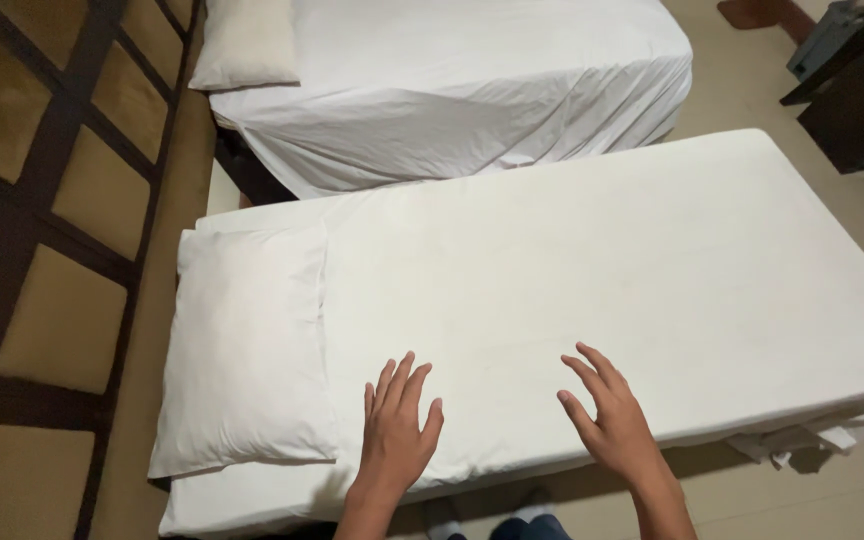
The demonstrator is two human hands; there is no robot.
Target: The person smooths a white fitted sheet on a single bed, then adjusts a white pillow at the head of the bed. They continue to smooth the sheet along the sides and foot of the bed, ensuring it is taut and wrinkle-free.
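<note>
Head view, looking down at two single beds side by side. Near bed (592, 260) fills the centre, covered by a smooth white sheet (652, 300), pulled flat. Left hand (397, 430) at 6 o'clock, fingers spread, palm down, over the sheet near the bed's front edge; can't tell if it touches. Right hand (612, 420) at about 5 o'clock, fingers also spread and slightly curled, palm down over the same edge, holding nothing. Both hands empty, well apart from each other. White pillow (247, 350) lies flat at 8 o'clock at the head end of the near bed, just beside the left hand, not touching it. Bunched sheet corner (802, 440) hangs below the mattress at 4 o'clock. Second bed (452, 90) at 12 o'clock, white sheet wrinkled and draped down its side, with a cream pillow (247, 40) at 11 o'clock. Padded wall panel (42, 220) with dark frames runs along 9 o'clock. Dark furniture (857, 90) at 2 o'clock on a beige floor (842, 500)
</note>
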